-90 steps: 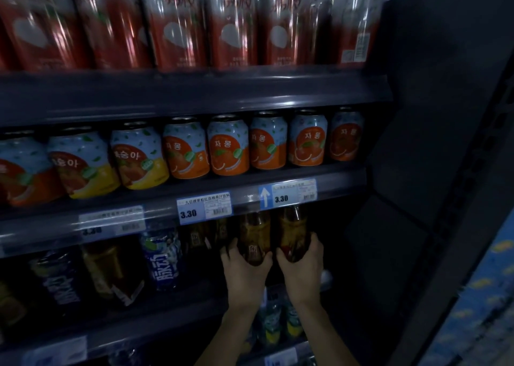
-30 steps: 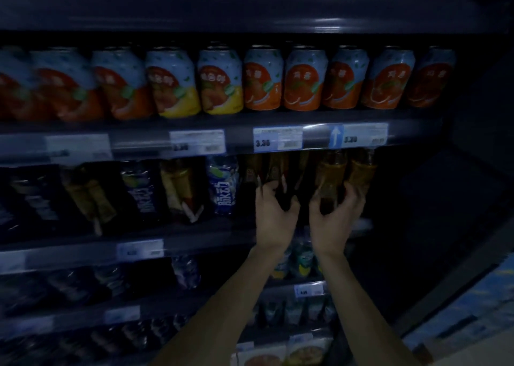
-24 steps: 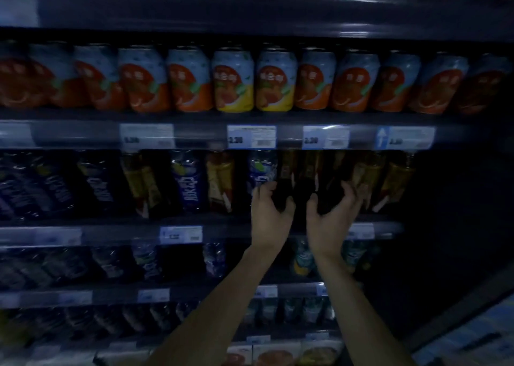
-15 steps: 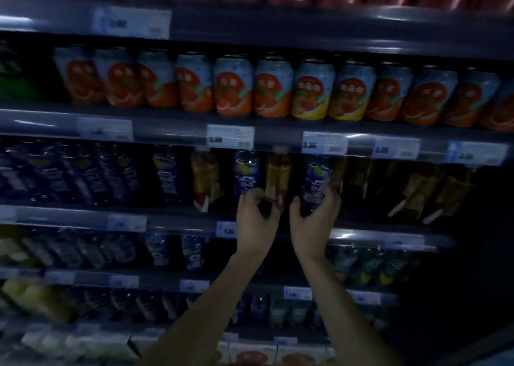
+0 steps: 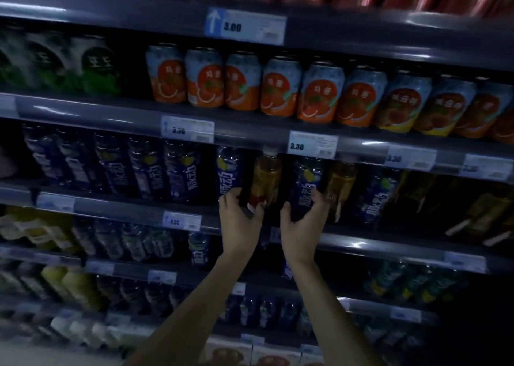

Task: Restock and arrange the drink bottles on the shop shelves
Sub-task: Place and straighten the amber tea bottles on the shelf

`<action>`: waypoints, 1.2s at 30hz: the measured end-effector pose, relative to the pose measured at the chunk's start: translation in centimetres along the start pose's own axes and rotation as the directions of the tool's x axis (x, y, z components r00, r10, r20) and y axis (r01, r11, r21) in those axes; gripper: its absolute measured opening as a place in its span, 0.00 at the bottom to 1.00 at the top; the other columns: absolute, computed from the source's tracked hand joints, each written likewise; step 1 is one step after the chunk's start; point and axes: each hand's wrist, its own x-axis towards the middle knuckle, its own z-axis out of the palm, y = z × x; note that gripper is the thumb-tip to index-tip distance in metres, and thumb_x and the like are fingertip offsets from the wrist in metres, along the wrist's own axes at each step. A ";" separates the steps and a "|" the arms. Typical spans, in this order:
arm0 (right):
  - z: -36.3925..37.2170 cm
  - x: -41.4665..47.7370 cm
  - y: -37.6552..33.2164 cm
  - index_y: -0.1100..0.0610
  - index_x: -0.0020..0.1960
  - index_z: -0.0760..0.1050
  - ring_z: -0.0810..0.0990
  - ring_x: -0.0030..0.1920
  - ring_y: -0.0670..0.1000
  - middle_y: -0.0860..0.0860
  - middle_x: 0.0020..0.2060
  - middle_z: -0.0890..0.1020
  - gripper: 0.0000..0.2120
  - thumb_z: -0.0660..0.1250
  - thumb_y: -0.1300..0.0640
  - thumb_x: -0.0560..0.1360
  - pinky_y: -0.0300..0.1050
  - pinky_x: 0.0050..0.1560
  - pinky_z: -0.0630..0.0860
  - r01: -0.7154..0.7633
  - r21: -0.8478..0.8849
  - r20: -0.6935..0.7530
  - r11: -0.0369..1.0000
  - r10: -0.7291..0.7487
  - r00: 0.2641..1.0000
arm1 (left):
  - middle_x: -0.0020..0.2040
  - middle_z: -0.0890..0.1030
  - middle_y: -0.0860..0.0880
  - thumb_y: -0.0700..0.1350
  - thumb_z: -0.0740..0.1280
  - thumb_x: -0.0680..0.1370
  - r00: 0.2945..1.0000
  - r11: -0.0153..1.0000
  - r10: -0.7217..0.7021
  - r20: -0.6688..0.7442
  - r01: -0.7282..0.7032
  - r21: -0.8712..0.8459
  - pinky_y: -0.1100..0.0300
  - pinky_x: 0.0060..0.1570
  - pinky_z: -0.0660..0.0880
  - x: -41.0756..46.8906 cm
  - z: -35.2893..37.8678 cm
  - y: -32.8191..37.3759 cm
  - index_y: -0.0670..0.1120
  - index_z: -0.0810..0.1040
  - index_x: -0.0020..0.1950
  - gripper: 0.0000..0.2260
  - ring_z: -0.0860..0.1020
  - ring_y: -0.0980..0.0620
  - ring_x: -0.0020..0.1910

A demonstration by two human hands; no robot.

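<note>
In the head view, the mixed stretch of the middle grey metal shelf is where the work is. The left hand has its fingers curled round the foot of the left blue-labelled clear plastic bottle, thumb on the near side. The light is dim, but it reads as a grip. The right hand wraps the lower body of the right blue-labelled clear plastic bottle, thumb on its left and fingers round its right. Both bottles stand upright at the shelf front. A tall amber drink bottle with a red-and-white label stands between them, touching or just beside each. A second amber bottle stands just right of the right hand, with another blue-labelled bottle beyond it. To the left runs the tidy row of matching blue-labelled bottles.

The step looks like sorting blue from amber so that like stands with like. To do it well:
- keep both grips low on the bodies, where the bottles are stiffest
- draw each bottle towards the near edge before shifting it sideways, so the amber bottle between is not dragged or tipped
- keep the caps below the white 3.30 price tag and its rail
- set each down upright, label facing out, flush with the row on the left
</note>
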 end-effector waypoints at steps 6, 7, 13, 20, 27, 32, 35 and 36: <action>0.0 0.8 0.9 0.62 0.68 0.64 0.69 0.65 0.53 0.57 0.64 0.70 0.26 0.70 0.59 0.74 0.50 0.66 0.69 -0.047 -0.027 -0.068 0.999 0.045 0.997 | 0.62 0.68 0.50 0.50 0.71 0.74 0.998 0.999 -0.042 0.049 0.043 -0.030 0.67 0.55 0.65 0.5 1.1 -0.8 0.46 0.66 0.66 0.25 0.68 0.55 0.60; -0.3 1.2 1.3 0.63 0.68 0.65 0.69 0.64 0.54 0.57 0.63 0.70 0.26 0.70 0.60 0.74 0.52 0.66 0.69 -0.061 -0.038 -0.090 0.997 0.058 0.994 | 0.63 0.68 0.49 0.49 0.71 0.74 0.998 0.998 -0.043 0.054 0.045 -0.037 0.68 0.55 0.65 0.5 1.4 -0.8 0.46 0.66 0.67 0.25 0.68 0.55 0.61; -1.5 3.0 3.0 0.61 0.67 0.64 0.67 0.66 0.58 0.60 0.65 0.67 0.27 0.71 0.60 0.73 0.49 0.65 0.67 -0.090 -0.097 -0.198 0.991 0.069 0.978 | 0.63 0.67 0.48 0.45 0.73 0.73 0.996 0.996 -0.041 0.078 0.047 -0.079 0.66 0.57 0.66 0.8 3.2 -0.7 0.45 0.65 0.68 0.27 0.69 0.54 0.59; -2.4 4.8 5.0 0.61 0.67 0.63 0.67 0.65 0.57 0.60 0.64 0.67 0.30 0.73 0.58 0.71 0.48 0.65 0.67 -0.181 -0.121 -0.207 0.976 0.153 0.966 | 0.61 0.67 0.49 0.47 0.76 0.70 0.993 0.988 -0.119 0.028 0.121 -0.093 0.60 0.60 0.70 1.7 4.7 -0.4 0.45 0.64 0.69 0.32 0.70 0.51 0.61; -1.8 5.8 5.3 0.61 0.68 0.63 0.68 0.64 0.56 0.58 0.63 0.68 0.33 0.75 0.58 0.68 0.44 0.58 0.66 -0.304 -0.090 -0.218 0.948 0.279 0.935 | 0.62 0.69 0.49 0.48 0.76 0.70 0.995 0.992 -0.103 0.014 0.103 -0.072 0.58 0.62 0.70 2.2 5.0 -0.4 0.44 0.63 0.71 0.34 0.70 0.52 0.61; -1.6 6.1 5.5 0.63 0.68 0.63 0.70 0.64 0.59 0.59 0.63 0.70 0.34 0.75 0.58 0.68 0.56 0.63 0.71 -0.347 -0.093 -0.200 0.933 0.324 0.925 | 0.61 0.71 0.48 0.50 0.76 0.69 0.995 0.995 -0.098 0.014 0.098 -0.013 0.57 0.62 0.70 2.5 4.8 -0.5 0.41 0.66 0.71 0.34 0.72 0.50 0.60; -1.7 6.2 5.5 0.63 0.66 0.66 0.74 0.59 0.58 0.57 0.59 0.72 0.32 0.75 0.59 0.67 0.57 0.59 0.75 -0.336 -0.064 -0.203 0.940 0.317 0.926 | 0.57 0.73 0.50 0.49 0.76 0.68 0.994 0.994 -0.108 0.012 0.108 -0.013 0.55 0.58 0.73 2.6 4.6 -0.3 0.42 0.70 0.68 0.32 0.74 0.50 0.57; -1.8 6.2 5.4 0.62 0.65 0.67 0.75 0.57 0.57 0.56 0.58 0.73 0.31 0.76 0.59 0.66 0.57 0.57 0.76 -0.334 -0.052 -0.207 0.941 0.317 0.926 | 0.56 0.73 0.51 0.49 0.77 0.68 0.993 0.993 -0.115 0.007 0.115 -0.025 0.56 0.57 0.73 2.7 4.5 -0.2 0.42 0.70 0.67 0.31 0.74 0.52 0.55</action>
